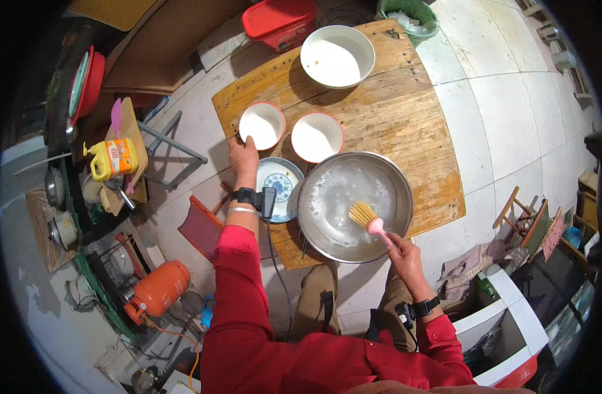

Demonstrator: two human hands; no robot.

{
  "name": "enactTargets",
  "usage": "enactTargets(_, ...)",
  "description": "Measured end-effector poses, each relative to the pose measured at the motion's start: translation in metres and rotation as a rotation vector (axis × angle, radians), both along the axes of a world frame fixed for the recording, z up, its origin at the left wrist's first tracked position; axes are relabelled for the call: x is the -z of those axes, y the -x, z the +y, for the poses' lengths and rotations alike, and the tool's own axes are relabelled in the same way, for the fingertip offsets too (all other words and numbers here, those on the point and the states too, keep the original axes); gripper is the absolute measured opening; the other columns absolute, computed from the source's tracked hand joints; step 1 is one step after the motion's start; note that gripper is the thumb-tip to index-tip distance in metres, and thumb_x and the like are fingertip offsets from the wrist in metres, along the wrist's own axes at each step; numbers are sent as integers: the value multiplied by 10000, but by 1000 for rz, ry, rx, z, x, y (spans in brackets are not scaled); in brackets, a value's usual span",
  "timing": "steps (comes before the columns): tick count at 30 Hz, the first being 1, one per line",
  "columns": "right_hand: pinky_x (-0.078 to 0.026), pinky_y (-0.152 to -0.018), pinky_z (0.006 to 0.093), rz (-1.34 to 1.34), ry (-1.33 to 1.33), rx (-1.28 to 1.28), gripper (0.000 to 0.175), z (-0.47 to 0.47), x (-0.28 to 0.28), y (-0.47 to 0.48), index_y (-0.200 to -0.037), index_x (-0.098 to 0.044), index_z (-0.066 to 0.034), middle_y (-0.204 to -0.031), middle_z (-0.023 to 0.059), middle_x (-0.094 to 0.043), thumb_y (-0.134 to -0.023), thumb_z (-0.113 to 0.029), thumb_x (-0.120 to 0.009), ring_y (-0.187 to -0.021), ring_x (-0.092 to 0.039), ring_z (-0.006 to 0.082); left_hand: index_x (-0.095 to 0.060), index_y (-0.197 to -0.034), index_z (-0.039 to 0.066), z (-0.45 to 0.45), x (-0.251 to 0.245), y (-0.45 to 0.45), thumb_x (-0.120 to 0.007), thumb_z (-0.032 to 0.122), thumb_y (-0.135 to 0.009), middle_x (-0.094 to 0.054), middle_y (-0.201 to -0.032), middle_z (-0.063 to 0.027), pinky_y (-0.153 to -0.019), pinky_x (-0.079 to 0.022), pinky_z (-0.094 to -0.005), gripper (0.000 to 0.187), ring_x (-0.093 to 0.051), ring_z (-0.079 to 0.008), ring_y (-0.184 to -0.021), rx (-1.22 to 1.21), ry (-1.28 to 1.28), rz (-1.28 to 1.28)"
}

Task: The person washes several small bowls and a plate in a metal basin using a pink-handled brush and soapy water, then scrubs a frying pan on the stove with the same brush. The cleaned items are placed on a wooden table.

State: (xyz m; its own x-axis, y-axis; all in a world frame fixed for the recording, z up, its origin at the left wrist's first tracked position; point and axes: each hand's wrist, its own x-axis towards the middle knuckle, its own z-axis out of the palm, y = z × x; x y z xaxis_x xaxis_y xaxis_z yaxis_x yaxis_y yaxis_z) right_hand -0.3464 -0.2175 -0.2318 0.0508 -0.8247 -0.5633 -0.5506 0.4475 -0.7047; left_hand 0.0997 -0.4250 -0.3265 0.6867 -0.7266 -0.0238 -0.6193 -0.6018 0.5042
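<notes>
My left hand (243, 158) grips the near left edge of a white bowl with a red rim (263, 124), its thumb over the rim. A second red-rimmed white bowl (318, 135) stands to its right. Below them lies a blue-and-white patterned plate (286, 184), partly covered by my left wrist. In my right hand (405, 258) is the pink handle of a dish brush (374, 224). Its yellow bristles are over the steel basin (305, 234), which holds cloudy, foamy water. Whether the bristles touch the water I cannot tell.
A large white bowl (338, 56) sits at the far side of the wooden table (404, 123). Past the table are a red lidded tub (281, 22) and a green bin (421, 29). To the left, a yellow pump bottle (114, 158) and an orange gas cylinder (158, 288) are visible.
</notes>
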Motion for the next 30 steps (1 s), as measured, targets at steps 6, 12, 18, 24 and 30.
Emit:
enactTargets(6, -548, -742, 394, 4, 71, 14, 356, 9, 0, -8, -1217, -688, -84, -916, 206, -705, -865, -126, -665, -799, -698, 317, -612, -851, 13, -5, 44, -35, -613, 192, -911, -588, -681, -55, -475, -407, -348, 190, -526, -145, -536, -239, -242, 717)
enactTargets(12, -537, -710, 410, 13, 78, 16, 345, 11, -7, -4, -1204, -690, -77, -868, 216, -686, -868, -144, -649, -775, -685, 338, -646, -1153, -64, 27, -4, -17, -566, 67, -878, -718, -1062, -222, -863, -522, -397, 315, -697, -305, -983, 46, 212, 671)
enactTargets(18, -542, -752, 400, 92, 26, -83, 327, -9, -21, 1, -1194, -688, -61, -946, 245, -696, -877, -128, -649, -846, -699, 360, -640, -1209, -4, 102, -107, 78, -551, 85, -886, -712, -1073, -230, -884, -527, -418, 346, -695, -341, -998, 556, -217, 498)
enactTargets(24, -534, -736, 498, 200, 197, -210, 412, -36, -23, 14, -1285, -616, -104, -957, 221, -652, -875, -135, -646, -851, -652, 431, -618, -1130, -127, 141, -96, 173, -516, 150, -860, -700, -849, -285, -714, -568, -484, 399, -708, -417, -788, 795, -731, -77)
enactTargets(30, -536, -709, 507, 158, 261, -280, 361, -29, -8, 7, -1233, -641, -99, -905, 229, -650, -874, -143, -655, -801, -648, 422, -542, -1216, -163, 149, -76, 201, -509, 131, -893, -723, -836, -249, -681, -586, -445, 438, -735, -361, -783, 641, -761, -194)
